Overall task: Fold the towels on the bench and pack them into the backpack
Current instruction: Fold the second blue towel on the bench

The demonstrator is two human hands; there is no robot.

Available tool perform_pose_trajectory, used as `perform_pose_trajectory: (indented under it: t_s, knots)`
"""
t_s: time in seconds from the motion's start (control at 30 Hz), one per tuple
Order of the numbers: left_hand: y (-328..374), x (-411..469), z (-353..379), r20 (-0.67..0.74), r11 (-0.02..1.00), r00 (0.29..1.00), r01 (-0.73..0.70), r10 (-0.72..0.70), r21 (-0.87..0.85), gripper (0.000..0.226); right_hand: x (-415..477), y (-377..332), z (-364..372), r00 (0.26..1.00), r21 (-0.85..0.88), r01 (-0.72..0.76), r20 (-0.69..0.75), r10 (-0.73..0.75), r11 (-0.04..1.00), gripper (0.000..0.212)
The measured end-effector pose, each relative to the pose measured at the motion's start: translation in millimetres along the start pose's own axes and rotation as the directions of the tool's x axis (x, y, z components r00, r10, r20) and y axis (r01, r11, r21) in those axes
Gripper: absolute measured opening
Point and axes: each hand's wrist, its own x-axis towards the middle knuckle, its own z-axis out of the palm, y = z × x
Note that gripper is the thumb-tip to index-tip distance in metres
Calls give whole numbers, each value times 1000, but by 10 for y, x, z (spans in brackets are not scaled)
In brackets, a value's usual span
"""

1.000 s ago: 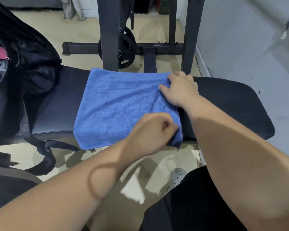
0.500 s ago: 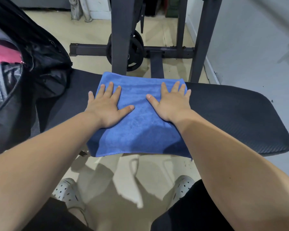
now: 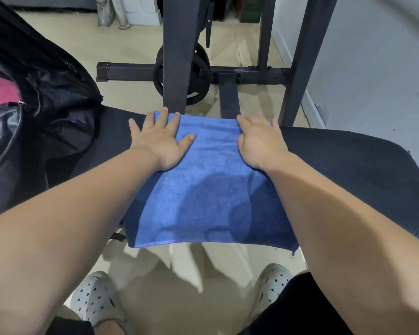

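A blue towel (image 3: 208, 189), folded into a rectangle, lies across the black padded bench (image 3: 348, 170), and its near edge hangs over the bench's front. My left hand (image 3: 159, 141) rests flat with spread fingers on the towel's far left corner. My right hand (image 3: 260, 142) presses on the far right corner, its fingers curled over the towel's far edge. An open black backpack (image 3: 41, 112) with a pink item inside sits on the bench at the left.
Black steel uprights (image 3: 174, 56) of a weight rack and a weight plate (image 3: 198, 76) stand right behind the bench. A grey wall is at the right. Below the bench are a beige floor and my two white perforated shoes (image 3: 92, 296).
A second ago both hands pinched the towel's right edge. They then laid flat on the folded towel and have since slid outward and forward to its far corners.
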Motion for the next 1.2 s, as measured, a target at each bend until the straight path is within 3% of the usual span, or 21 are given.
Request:
perform_pose_trajectory:
  t_s: [0.1,0.2,0.47,0.6,0.73,0.87,0.9,1.1,1.2]
  knots:
    - [-41,4,21,5,998,1000,-17,18,-57,82,37,6,-14,996,-32,7,-85,-10,999,53]
    - [-48,-53,27,11,997,1000,-20,21,-74,82,82,-38,-31,992,-41,-27,-125,22,999,35]
    - [-17,-465,131,-14,997,1000,-26,26,-69,81,-82,-199,-236,997,-122,34,-63,-42,992,13]
    - [-21,-690,90,-138,997,989,-64,59,-34,78,-223,-289,-340,998,-155,56,48,-49,986,14]
    - [-28,-738,-73,-210,997,977,-35,19,-73,53,-377,-379,-486,980,-154,60,199,-29,986,14]
    - [-89,-730,-224,-94,975,996,-20,-1,-223,17,-516,-360,-564,960,-137,68,280,-27,988,13]
    - [-118,-719,-266,-79,969,997,-15,-5,-248,7,-526,-328,-565,964,-130,67,263,-31,989,13]
    - [-154,-632,-463,13,980,997,-66,70,-188,18,-493,-140,-388,995,-28,85,57,-83,996,11]
    - [-189,-518,-485,38,971,999,-27,37,-237,19,-444,-103,-288,999,-59,47,21,-46,997,20]
